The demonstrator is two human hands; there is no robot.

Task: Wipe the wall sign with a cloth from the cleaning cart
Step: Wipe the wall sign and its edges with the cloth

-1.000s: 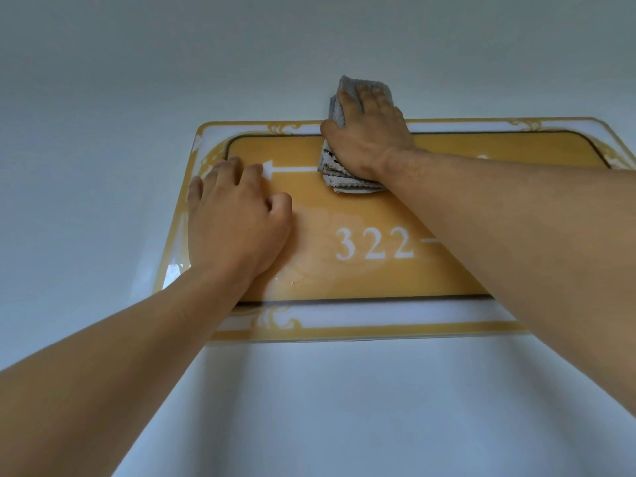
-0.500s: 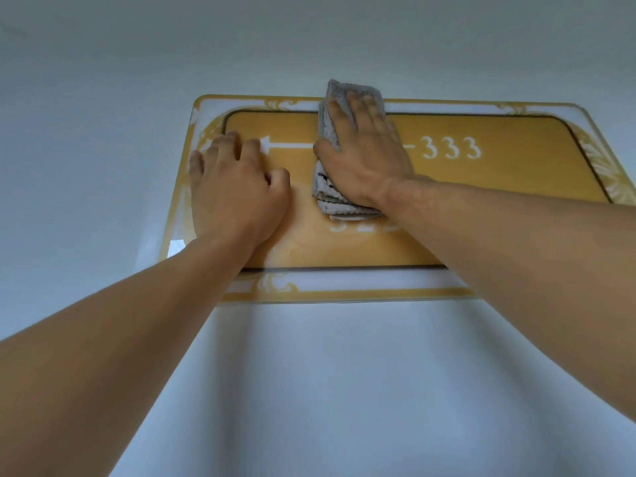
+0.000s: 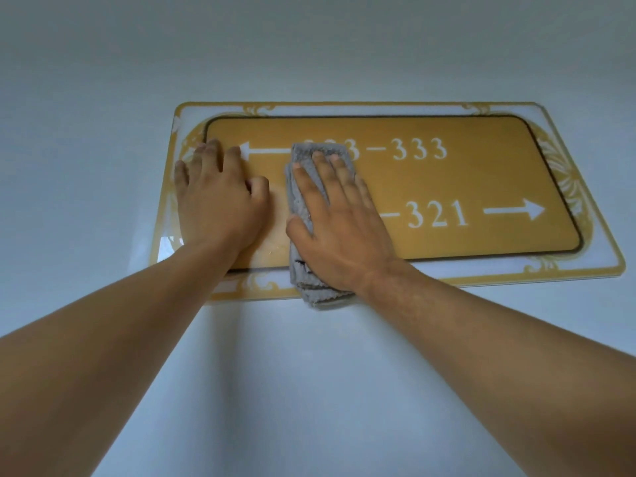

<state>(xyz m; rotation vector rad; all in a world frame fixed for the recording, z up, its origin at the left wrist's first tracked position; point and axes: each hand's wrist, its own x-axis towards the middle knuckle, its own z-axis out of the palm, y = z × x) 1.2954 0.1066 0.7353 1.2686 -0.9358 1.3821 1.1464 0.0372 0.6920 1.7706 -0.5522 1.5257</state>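
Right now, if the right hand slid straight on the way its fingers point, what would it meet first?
The right hand points up the wall sign. It would first cross the half-hidden number left of "–333", then the ornate top border, then bare wall. Nothing raised shows in that line.

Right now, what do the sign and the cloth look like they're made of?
Sign: seemingly a clear glossy plate, acrylic or glass, with a matte gold panel and white printed numbers; reflections show at its lower left corner, and the wall shows through the border.

Cloth: soft grey woven or terry-like fabric, folded in layers with fuzzy edges, pressed flat under the right hand. Exact fibre unclear.
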